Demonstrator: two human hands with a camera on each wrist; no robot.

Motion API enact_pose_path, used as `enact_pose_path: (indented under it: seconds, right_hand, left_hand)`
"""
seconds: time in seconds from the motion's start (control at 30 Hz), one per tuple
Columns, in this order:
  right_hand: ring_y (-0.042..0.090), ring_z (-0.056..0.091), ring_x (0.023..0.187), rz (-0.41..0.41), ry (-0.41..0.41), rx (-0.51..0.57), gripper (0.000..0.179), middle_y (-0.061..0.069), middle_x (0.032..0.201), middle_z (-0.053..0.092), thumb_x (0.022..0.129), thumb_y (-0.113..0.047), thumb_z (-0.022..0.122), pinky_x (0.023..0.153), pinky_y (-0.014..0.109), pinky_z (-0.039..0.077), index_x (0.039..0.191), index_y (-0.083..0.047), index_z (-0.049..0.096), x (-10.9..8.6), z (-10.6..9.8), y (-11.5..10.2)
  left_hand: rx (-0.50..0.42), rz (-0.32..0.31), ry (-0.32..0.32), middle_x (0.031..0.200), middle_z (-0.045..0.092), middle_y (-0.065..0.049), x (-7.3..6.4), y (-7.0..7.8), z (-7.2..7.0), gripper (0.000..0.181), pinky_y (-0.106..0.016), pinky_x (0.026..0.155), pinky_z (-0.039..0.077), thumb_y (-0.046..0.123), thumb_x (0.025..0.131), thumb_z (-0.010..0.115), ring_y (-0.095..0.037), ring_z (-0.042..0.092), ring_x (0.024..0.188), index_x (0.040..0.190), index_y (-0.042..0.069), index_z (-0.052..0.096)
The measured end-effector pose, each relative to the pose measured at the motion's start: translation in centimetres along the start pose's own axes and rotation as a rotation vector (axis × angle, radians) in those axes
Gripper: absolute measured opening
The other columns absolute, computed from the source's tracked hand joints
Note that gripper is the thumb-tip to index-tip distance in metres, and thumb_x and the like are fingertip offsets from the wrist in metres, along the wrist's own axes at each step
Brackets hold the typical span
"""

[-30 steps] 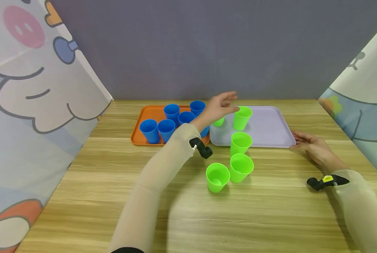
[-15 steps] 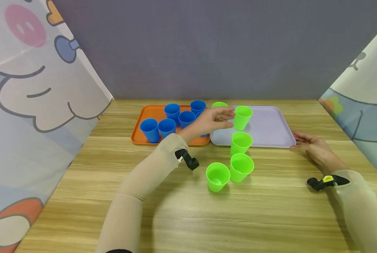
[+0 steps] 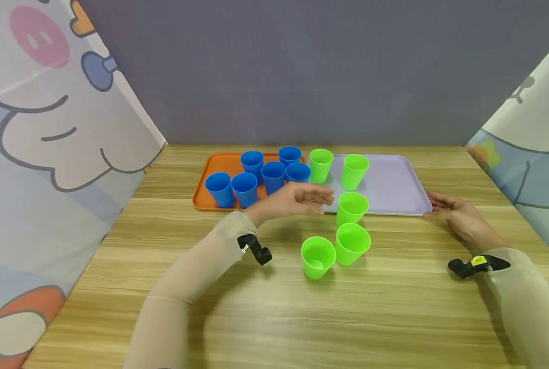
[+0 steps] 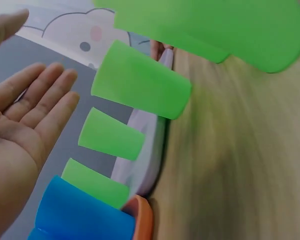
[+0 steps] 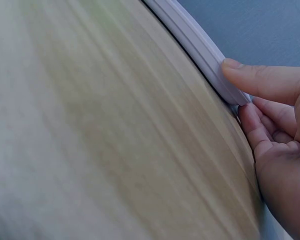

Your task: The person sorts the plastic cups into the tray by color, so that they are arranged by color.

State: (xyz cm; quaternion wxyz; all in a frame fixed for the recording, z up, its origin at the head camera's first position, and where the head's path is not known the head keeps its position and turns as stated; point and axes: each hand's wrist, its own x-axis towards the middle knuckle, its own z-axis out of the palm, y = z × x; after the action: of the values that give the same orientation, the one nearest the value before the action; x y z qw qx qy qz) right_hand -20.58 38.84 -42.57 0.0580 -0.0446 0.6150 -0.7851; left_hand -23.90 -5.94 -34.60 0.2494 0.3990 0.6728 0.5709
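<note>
Head cam: the left hand [image 3: 297,200] has pulled back from the green cup [image 3: 321,168] it was covering a second ago; that's now beyond loose fingers, on the lilac tray [image 3: 389,192]. Left wrist: fingers spread, holding nothing, another green cup [image 4: 142,80] just past the tips. Right wrist: right hand [image 5: 286,150] pinches the tray's corner.

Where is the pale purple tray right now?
In the head view, the pale purple tray lies right of centre, near the grey backdrop, beside the orange tray on its left, with the right hand touching its near right corner.
</note>
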Motion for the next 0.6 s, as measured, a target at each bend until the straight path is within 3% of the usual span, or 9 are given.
enact_pose_path:
  seconds: [0.13,0.37,0.5,0.6]
  right_hand:
    - [0.007,0.068,0.093,0.008,0.014,-0.005,0.057,0.0,0.102,0.073,0.081,0.03,0.056,0.075,0.018,0.056,0.109,-0.017,0.075,0.0,0.1,-0.1]
    - [0.006,0.067,0.094,0.016,0.011,0.001,0.056,0.0,0.103,0.073,0.082,0.03,0.056,0.076,0.018,0.056,0.109,-0.017,0.074,0.0,0.2,-0.2]
    - [0.006,0.067,0.094,0.017,0.013,-0.003,0.057,-0.001,0.103,0.073,0.082,0.03,0.056,0.076,0.017,0.055,0.108,-0.017,0.074,0.1,0.2,-0.2]
    - [0.006,0.067,0.094,0.015,0.011,-0.008,0.057,-0.001,0.103,0.073,0.082,0.03,0.056,0.076,0.016,0.055,0.108,-0.017,0.074,0.1,0.1,-0.2]
  left_hand:
    - [-0.046,0.032,-0.082,0.136,0.055,-0.029,-1.1,-0.5,0.1,0.053,-0.044,0.106,0.044,-0.011,0.09,0.063,-0.027,0.057,0.126,0.14,-0.014,0.045]
    - [-0.1,0.09,-0.239,0.138,0.047,-0.037,-2.6,-1.3,-0.1,0.06,-0.044,0.11,0.04,-0.018,0.084,0.064,-0.035,0.05,0.131,0.137,-0.022,0.039]
    - [-0.142,0.099,-0.279,0.137,0.045,-0.041,-3.1,-1.8,0.2,0.065,-0.047,0.11,0.039,-0.023,0.077,0.068,-0.041,0.048,0.131,0.134,-0.025,0.038]
    - [-0.146,0.075,-0.293,0.137,0.046,-0.039,-3.3,-2.2,0.6,0.068,-0.046,0.111,0.04,-0.022,0.075,0.071,-0.038,0.05,0.13,0.135,-0.025,0.038]
